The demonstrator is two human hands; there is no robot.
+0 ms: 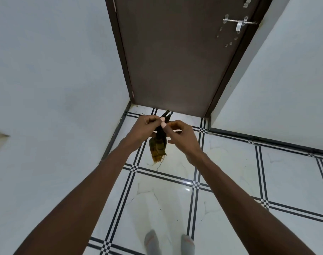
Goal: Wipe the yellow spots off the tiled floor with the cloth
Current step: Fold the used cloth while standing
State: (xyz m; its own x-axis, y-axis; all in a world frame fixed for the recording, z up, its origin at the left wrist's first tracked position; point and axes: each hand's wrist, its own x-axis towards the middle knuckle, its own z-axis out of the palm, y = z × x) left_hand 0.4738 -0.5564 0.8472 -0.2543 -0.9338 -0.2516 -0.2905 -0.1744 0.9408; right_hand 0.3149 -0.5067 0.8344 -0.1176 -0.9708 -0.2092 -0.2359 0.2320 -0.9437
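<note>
A small dark cloth [158, 148] with yellow-orange stained checks and frayed threads hangs in the air in front of me. My left hand [147, 127] and my right hand [181, 134] both pinch its top edge between thumb and fingers, close together. The white tiled floor [230, 162] with black line borders lies below. A faint yellowish smear shows on the tile [175, 130] behind my right hand's fingers; most of it is hidden.
A closed brown door [175, 61] with a metal latch [239, 23] stands straight ahead. White walls close in on the left [55, 80] and right [285, 89]. My two feet in grey socks [168, 242] stand on the tiles at the bottom.
</note>
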